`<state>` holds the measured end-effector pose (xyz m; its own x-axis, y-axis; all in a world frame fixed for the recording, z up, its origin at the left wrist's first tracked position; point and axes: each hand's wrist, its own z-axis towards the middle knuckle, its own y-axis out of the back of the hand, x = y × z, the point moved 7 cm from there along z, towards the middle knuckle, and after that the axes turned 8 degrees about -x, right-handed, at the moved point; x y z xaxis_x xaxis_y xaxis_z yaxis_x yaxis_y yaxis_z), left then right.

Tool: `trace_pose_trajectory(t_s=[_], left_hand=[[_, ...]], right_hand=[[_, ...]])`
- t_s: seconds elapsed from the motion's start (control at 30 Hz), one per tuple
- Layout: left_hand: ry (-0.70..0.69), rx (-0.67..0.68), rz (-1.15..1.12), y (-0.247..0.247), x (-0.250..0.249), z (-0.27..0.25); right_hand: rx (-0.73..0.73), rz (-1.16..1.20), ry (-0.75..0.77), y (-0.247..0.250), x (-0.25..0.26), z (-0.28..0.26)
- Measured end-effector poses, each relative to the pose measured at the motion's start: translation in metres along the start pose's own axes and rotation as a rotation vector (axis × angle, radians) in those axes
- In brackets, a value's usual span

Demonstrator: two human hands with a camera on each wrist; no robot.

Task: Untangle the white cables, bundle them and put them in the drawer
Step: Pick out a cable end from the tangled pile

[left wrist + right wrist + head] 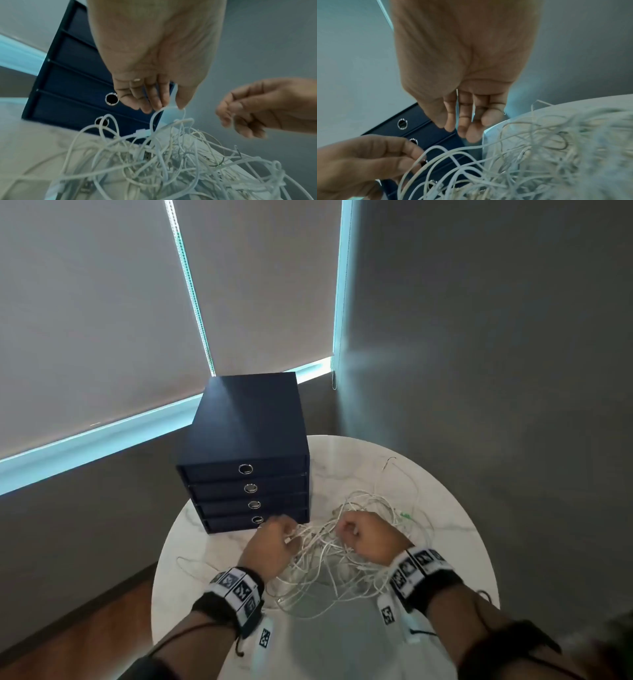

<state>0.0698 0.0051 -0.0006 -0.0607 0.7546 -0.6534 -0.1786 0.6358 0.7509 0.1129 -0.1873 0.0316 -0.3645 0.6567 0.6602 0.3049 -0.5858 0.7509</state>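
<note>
A tangle of white cables [325,563] lies on the round marble table [452,546], just right of a navy drawer unit [246,440] whose drawers are all closed. My left hand [274,539] hovers at the tangle's left edge. In the left wrist view its thumb and fingers pinch a loop of white cable [164,112] lifted out of the pile. My right hand [359,535] is over the middle of the tangle with its fingers curled. A thin white strand [457,102] runs between its fingers. The left hand [382,155] shows at the lower left of the right wrist view.
The drawer unit stands at the table's back left and has ring pulls [245,469] on its fronts. Loose cable ends trail toward the table's right and left rims. Behind are a grey wall and window blinds [102,320]; a wooden floor [68,638] lies below left.
</note>
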Motion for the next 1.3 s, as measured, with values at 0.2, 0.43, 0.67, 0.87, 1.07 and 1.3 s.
trace_pose_trajectory(t_s=[0.2,0.43,0.67,0.87,1.07,1.3], left_hand=[[-0.069,0.058,-0.152,0.008,-0.037,0.006],[-0.191,-0.183,-0.542,0.093,-0.1,0.032],[-0.12,-0.237,-0.705,0.099,-0.086,0.045],[0.021,-0.032,-0.705,0.041,-0.053,0.039],[0.024,0.032,-0.624,0.033,-0.051,0.036],[-0.061,-0.083,-0.909,0.097,-0.117,0.052]], right_hand=[[0.086,-0.051,-0.024,-0.022,0.022,0.03],[0.045,0.085,-0.146,0.002,0.005,0.047],[-0.067,0.421,-0.006,0.089,0.073,0.076],[-0.28,0.83,0.156,0.187,0.148,0.069],[-0.537,1.054,0.286,0.26,0.169,0.058],[-0.278,0.56,0.105,0.179,0.131,0.065]])
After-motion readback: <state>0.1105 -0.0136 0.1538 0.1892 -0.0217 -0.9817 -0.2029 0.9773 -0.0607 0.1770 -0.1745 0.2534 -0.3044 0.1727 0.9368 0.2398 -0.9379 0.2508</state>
